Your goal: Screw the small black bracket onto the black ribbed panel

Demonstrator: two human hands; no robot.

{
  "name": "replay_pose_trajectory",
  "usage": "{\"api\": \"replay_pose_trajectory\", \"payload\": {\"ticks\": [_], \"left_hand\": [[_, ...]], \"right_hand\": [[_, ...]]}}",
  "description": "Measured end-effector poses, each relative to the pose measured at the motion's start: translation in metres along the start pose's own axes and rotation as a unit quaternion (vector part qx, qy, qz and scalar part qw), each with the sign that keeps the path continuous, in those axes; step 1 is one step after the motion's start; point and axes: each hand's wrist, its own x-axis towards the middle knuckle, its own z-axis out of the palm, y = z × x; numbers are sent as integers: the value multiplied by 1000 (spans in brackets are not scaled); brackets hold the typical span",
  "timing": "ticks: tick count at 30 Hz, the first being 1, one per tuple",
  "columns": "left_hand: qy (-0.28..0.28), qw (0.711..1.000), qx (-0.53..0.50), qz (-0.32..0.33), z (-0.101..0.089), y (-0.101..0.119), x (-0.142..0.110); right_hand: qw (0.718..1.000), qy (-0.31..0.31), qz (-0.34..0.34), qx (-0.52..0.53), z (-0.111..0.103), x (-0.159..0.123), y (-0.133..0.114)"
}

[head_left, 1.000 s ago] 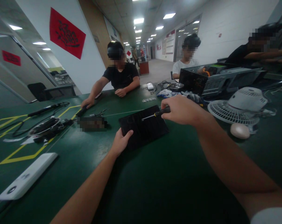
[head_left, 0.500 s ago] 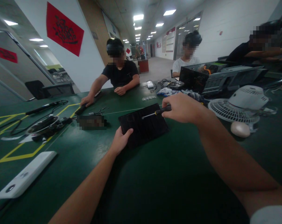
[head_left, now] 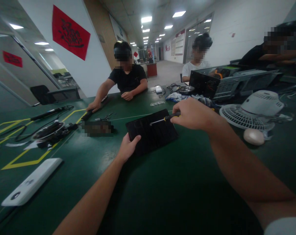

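Note:
A flat, dark rectangular panel (head_left: 157,138) lies tilted in front of me; its exact kind is too dark to make out. My left hand (head_left: 128,147) grips its lower left edge, thumb on top and the other fingers mostly hidden. Above the panel's right side, my right hand (head_left: 190,114) is closed around the dark handle of a screwdriver (head_left: 160,121). The screwdriver's shaft points left, almost level, and its tip shows over the panel's upper middle. Whether the tip touches the surface I cannot tell.
On the green table (head_left: 167,189), a white long device (head_left: 32,182) lies at left, near cables and yellow tape lines. A white fan part (head_left: 246,114) and a pale rounded object (head_left: 254,136) are at right. Across sits a person (head_left: 128,78); an open computer case (head_left: 231,85) stands behind.
The whole view has shifted slightly, so everything appears a little further right. My hands, the panel and the screwdriver keep nearly the same arrangement.

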Motion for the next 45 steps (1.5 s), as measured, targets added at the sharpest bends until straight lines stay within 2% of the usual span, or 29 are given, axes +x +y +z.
{"api": "replay_pose_trajectory", "payload": {"ticks": [9,16,21,36,40,45], "left_hand": [[-4,1000,-4,3,2,4,-2],[-4,1000,-8,2,0,2,-1],[0,1000,8,9,1,2,0],[-1,1000,5,10,1,2,0],[-5,1000,3,10,1,2,-1],[1,1000,-2,5,1,2,-1]], "right_hand": [[1000,-10,8,-21,-2,-3,1],[999,22,23,-10,-9,-7,-2],[1000,25,0,-4,-5,-5,-5],[999,34,10,-12,0,-5,-8],[1000,9,20,-18,-2,-6,-9],[995,-66,50,-53,-1,-4,-10]]}}
